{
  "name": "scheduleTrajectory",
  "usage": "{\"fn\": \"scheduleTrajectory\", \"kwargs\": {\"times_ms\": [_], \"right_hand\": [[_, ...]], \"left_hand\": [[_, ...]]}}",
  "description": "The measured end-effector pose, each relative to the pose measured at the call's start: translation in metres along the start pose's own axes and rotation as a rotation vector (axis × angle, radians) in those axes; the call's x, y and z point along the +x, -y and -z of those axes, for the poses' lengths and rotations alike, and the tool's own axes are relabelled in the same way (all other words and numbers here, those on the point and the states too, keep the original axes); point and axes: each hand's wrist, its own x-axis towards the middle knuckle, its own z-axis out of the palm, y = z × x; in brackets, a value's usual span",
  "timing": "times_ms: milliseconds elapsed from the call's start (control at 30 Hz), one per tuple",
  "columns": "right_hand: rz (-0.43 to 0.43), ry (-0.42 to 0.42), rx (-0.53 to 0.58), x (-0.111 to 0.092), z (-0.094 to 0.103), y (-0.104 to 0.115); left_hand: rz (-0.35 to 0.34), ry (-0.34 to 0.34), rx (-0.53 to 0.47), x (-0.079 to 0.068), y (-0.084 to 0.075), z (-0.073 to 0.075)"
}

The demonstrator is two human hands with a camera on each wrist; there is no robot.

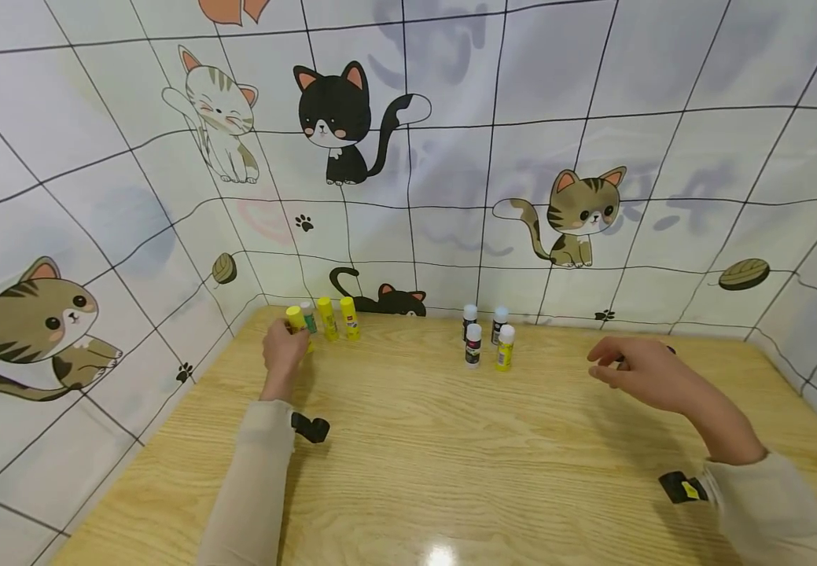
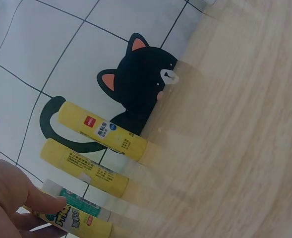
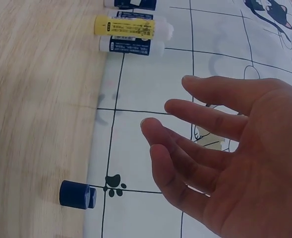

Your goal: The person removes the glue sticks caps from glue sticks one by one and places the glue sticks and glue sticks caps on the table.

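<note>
My left hand [image 1: 285, 347] holds a yellow glue stick [image 2: 88, 224] upright at the table's far left, thumb along its side. Right behind that one stands a green glue stick [image 2: 79, 199] with a pale cap. Two more yellow glue sticks [image 1: 327, 318] stand to its right. Over the right side of the table, my right hand [image 1: 645, 373] hangs with loosely bent fingers and nothing in them. Nearest to it is a short dark blue cylinder [image 3: 76, 194], mostly hidden behind the hand in the head view.
Toward the back middle stand dark glue sticks [image 1: 473, 347] with pale caps and a yellow one [image 1: 505, 350] with a white cap, grouped closely. A cat-patterned cloth wall [image 1: 450, 173] borders the wooden table [image 1: 408, 440] behind and at both sides.
</note>
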Motion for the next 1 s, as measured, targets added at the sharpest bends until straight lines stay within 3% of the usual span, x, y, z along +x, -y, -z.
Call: {"fn": "scheduleTrajectory", "kwargs": {"times_ms": [333,467,733,1000], "right_hand": [[0.004,0.042,0.039,0.001,-0.008,-0.003],[0.002,0.043,0.032,0.0,-0.01,-0.003],[0.015,0.041,0.027,0.001,-0.01,0.0],[0.012,0.061,0.042,0.003,-0.012,0.002]], "left_hand": [[-0.017,0.069,0.08,0.0,0.001,0.001],[-0.051,0.116,0.109,-0.003,-0.011,0.001],[-0.189,0.175,0.092,-0.012,-0.04,-0.007],[-0.287,0.345,0.107,-0.034,-0.062,-0.024]]}}
